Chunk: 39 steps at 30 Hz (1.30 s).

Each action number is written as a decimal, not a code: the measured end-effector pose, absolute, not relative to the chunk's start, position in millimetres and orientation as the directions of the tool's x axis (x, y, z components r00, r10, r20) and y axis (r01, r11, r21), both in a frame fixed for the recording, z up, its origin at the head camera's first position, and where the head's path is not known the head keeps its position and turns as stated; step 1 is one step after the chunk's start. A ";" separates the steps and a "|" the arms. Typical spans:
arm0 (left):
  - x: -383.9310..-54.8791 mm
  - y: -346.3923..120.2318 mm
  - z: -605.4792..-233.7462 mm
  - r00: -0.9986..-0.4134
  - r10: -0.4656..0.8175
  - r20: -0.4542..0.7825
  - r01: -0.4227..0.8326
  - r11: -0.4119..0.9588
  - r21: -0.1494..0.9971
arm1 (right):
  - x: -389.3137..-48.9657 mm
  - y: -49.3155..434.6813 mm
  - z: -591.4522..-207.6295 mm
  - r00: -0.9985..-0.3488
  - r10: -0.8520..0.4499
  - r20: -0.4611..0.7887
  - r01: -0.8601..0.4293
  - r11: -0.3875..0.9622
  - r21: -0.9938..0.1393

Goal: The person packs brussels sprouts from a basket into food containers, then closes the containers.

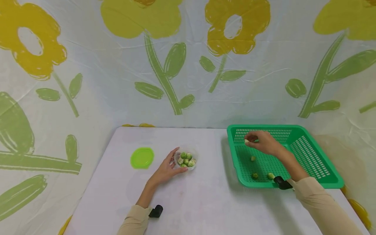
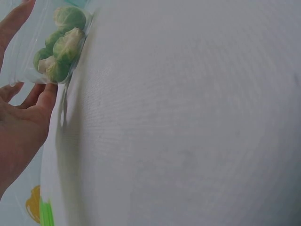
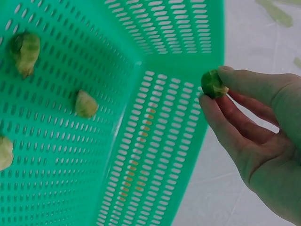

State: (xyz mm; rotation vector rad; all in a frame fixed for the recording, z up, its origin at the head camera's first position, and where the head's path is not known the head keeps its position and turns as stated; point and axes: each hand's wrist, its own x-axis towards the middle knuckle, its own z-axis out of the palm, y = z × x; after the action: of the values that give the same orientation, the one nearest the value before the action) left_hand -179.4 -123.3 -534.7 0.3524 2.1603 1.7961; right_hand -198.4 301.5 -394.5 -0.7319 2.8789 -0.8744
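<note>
In the head view my left hand (image 1: 166, 169) holds a small clear plastic container (image 1: 195, 156) on the table, thumb on the near side and fingers on the far side. Several Brussels sprouts (image 1: 186, 159) fill it; the left wrist view shows them through its wall. My right hand (image 1: 264, 143) pinches one Brussels sprout (image 3: 214, 84) between thumb and fingertips, above the left part of a green perforated basket (image 1: 320, 156). Inside the basket lie a few more sprouts, one small and pale (image 3: 86, 104), another longer and darker (image 3: 26, 52).
A bright green lid (image 1: 142, 158) lies flat on the white table (image 1: 188, 205), left of the container. Behind the table hangs a white sheet (image 1: 194, 107) printed with large yellow flowers. The basket stands at the table's right side.
</note>
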 end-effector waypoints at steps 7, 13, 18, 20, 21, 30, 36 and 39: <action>-180.7 -124.6 -534.6 -0.927 0.370 -0.066 0.002 0.181 0.984 | -192.8 287.4 -390.8 -0.887 -0.433 0.162 -0.443 0.693 -0.569; -182.6 -124.7 -536.5 -0.924 0.377 -0.069 0.001 0.181 0.984 | -188.4 275.5 -393.0 -0.902 -0.384 0.196 -0.419 0.676 -0.606; -182.3 -124.5 -537.3 -0.923 0.377 -0.070 -0.002 0.177 0.984 | -183.7 264.6 -394.6 -0.896 -0.367 0.249 -0.438 0.644 -0.627; -182.0 -124.4 -536.9 -0.923 0.377 -0.071 -0.001 0.181 0.983 | -181.8 260.5 -395.5 -0.897 -0.357 0.259 -0.436 0.635 -0.637; -181.8 -124.4 -536.6 -0.923 0.378 -0.071 -0.001 0.184 0.983 | -180.9 258.5 -396.1 -0.898 -0.353 0.263 -0.436 0.634 -0.638; -180.3 -124.6 -534.6 -0.921 0.383 -0.072 0.003 0.193 0.981 | -178.2 238.0 -404.2 -0.884 -0.332 0.328 -0.467 0.605 -0.646; -180.9 -124.2 -534.9 -0.921 0.384 -0.067 0.007 0.187 0.982 | -178.1 224.2 -410.1 -0.875 -0.334 0.350 -0.484 0.585 -0.650; -181.3 -124.3 -535.9 -0.921 0.385 -0.062 0.011 0.184 0.983 | -177.7 217.4 -412.5 -0.872 -0.337 0.355 -0.489 0.578 -0.653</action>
State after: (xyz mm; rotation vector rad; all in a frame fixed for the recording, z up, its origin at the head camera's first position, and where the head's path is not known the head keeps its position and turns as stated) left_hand -181.3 -124.3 -535.9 0.3767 2.1686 1.7957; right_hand -177.7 217.4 -412.5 -0.7838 2.9578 -1.3237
